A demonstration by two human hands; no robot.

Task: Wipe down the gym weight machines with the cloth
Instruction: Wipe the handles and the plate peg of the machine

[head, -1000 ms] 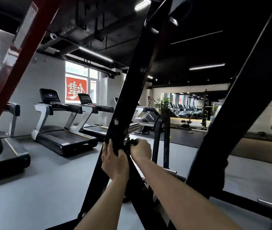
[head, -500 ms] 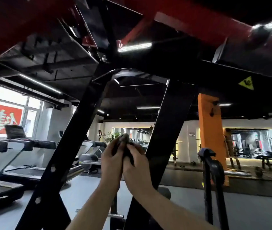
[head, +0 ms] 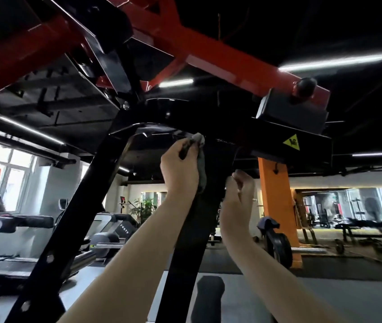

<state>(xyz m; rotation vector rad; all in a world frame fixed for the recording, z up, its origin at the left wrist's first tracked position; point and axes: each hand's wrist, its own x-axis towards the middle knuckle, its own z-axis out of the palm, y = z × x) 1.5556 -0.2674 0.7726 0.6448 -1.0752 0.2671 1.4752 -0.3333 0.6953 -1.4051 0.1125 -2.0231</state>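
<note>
I look up at a black and red weight machine. My left hand (head: 179, 169) grips a dark grey cloth (head: 201, 173) and holds its top end against the underside of the machine's black curved crossbeam (head: 162, 129). The cloth hangs down beside the black upright post (head: 192, 241). My right hand (head: 240, 197) is a little lower and to the right, fingers curled near the post's edge; whether it holds anything I cannot tell. Red frame arms (head: 220, 59) cross overhead.
A slanted black strut (head: 68, 217) stands at my left. Treadmills (head: 10, 224) line the left wall by the windows. An orange pillar (head: 276, 206) rises at the right with a weight plate (head: 278, 248) in front of it. Benches and racks fill the far right.
My view has tilted upward. Both hands rose from the lower post to the top of the frame, then parted: the left carries the cloth up to the crossbeam, the right sits lower.
</note>
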